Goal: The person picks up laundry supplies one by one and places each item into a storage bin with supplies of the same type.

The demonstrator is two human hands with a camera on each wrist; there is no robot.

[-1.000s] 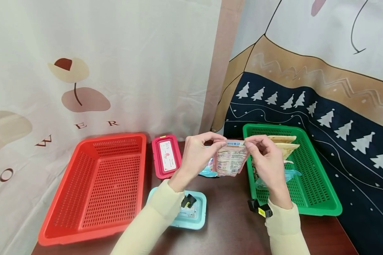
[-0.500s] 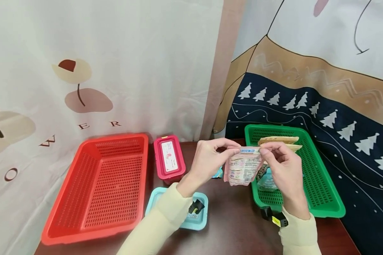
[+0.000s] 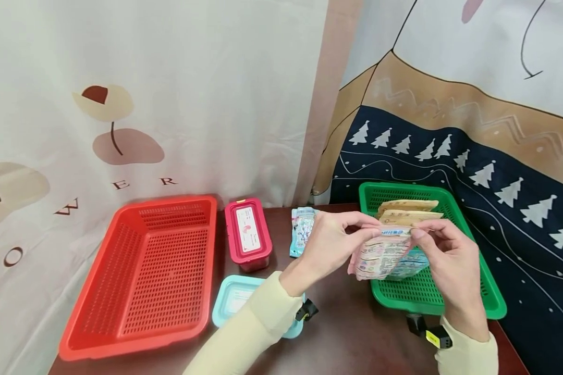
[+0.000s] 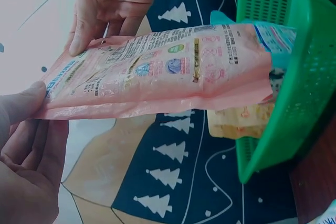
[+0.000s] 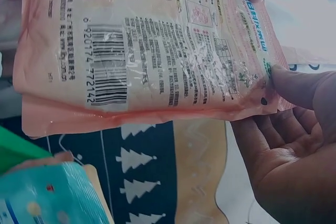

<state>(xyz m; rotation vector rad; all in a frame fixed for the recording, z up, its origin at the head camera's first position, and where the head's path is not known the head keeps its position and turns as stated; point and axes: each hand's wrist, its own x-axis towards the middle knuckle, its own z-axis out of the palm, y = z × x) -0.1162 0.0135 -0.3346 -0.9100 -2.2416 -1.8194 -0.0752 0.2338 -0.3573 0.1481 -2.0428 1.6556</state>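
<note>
Shifted rightward over green perforated plastic basket (image 3: 490,307): flat pink printed plastic pouch (image 3: 380,256), top corners pinched by left hand (image 3: 330,245) and right hand (image 3: 452,265).

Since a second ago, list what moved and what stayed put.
Both hands, left hand and right hand, carried the pink pouch rightward, over the green basket. That uncovered a blue packet on the table. Both hands still pinch the pouch's top; red basket unchanged.

Both hands (image 3: 338,245) raised, fingertips pinched
</note>
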